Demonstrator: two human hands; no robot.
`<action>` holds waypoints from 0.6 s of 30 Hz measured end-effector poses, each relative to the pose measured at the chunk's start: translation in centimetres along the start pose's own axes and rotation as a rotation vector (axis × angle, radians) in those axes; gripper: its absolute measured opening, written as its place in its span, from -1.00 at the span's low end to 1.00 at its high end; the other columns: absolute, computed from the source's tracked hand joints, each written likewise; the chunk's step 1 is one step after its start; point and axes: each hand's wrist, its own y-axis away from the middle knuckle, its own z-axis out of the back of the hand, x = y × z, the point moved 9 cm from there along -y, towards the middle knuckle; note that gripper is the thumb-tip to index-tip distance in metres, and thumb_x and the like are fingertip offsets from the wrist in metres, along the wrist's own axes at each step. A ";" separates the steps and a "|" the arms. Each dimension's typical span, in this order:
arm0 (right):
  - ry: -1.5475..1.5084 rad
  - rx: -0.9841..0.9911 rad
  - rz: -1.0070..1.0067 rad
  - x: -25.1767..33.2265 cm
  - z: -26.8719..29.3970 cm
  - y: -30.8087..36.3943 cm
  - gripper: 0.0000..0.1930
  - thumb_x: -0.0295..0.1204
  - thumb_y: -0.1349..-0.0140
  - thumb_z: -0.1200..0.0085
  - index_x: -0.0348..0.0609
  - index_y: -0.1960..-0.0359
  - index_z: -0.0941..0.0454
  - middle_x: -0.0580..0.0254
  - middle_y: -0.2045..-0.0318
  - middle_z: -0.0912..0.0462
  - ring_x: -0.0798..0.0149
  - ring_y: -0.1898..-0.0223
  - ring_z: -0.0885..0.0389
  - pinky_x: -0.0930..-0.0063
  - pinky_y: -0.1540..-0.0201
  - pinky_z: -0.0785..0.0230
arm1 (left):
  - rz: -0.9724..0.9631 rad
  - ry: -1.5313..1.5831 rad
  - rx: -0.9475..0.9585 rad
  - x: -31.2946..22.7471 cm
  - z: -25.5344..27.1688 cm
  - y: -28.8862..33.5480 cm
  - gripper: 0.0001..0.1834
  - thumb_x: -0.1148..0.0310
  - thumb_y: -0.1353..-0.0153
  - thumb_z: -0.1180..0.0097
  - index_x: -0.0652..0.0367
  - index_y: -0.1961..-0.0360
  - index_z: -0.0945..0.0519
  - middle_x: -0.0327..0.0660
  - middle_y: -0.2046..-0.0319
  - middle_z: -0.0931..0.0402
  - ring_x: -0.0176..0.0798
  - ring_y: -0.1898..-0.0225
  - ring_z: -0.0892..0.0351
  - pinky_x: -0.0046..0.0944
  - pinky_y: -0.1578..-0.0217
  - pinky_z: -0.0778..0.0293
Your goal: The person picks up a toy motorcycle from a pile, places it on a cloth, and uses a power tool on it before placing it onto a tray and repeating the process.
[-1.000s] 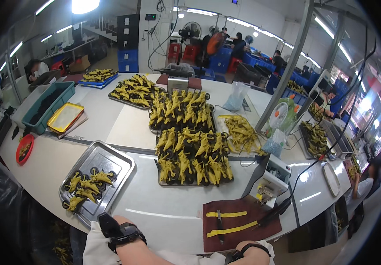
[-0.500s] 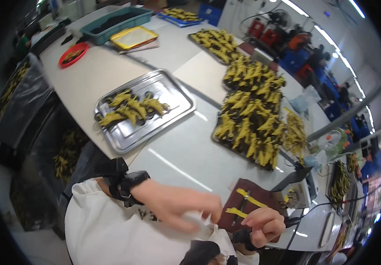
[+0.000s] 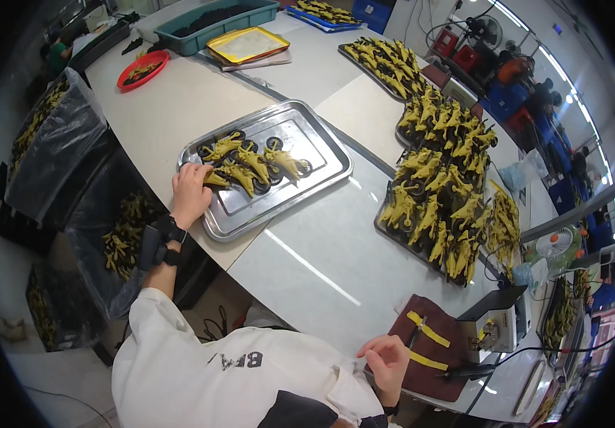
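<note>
At the left end of a shiny metal tray [image 3: 307, 143], my left hand [image 3: 192, 191] has its fingers curled round a yellow toy motorcycle [image 3: 216, 178] with black wheels. The hand covers part of that toy. Several more yellow toy motorcycles [image 3: 254, 162] lie beside it in the tray. My right hand [image 3: 387, 360] hovers at the lower right, by the left edge of a maroon cloth [image 3: 439, 381]. Its fingers are loosely bent and apart, with nothing seen in them. Two yellow strips [image 3: 429, 329] lie across the cloth, and a dark thin tool rests near the upper one.
Trays packed with yellow toy motorcycles [image 3: 436, 207] stand on the right of the table. A small metal box machine [image 3: 493, 332] with a cable sits beyond the cloth. A red bowl [image 3: 143, 70], yellow tray [image 3: 247, 44] and teal bin [image 3: 218, 28] are at the back; plastic-lined bags [image 3: 58, 150] stand left.
My left hand has swung from in front of my body to the tray and taken hold of a toy motorcycle. My right hand has drawn slightly left and loosened. The view has shifted.
</note>
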 end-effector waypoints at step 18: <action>0.824 0.385 0.505 5.9 -15.7 -20.4 -0.32 -0.15 0.11 -0.33 -0.18 -0.06 -0.39 -0.06 -0.04 -0.41 -0.09 -0.03 -0.41 0.12 -0.04 -0.30 | -0.165 0.094 0.010 -0.8 0.2 -6.7 -0.21 0.56 0.17 0.14 -0.04 -0.25 -0.30 0.01 -0.34 -0.01 0.11 -0.36 0.06 0.03 -0.30 0.18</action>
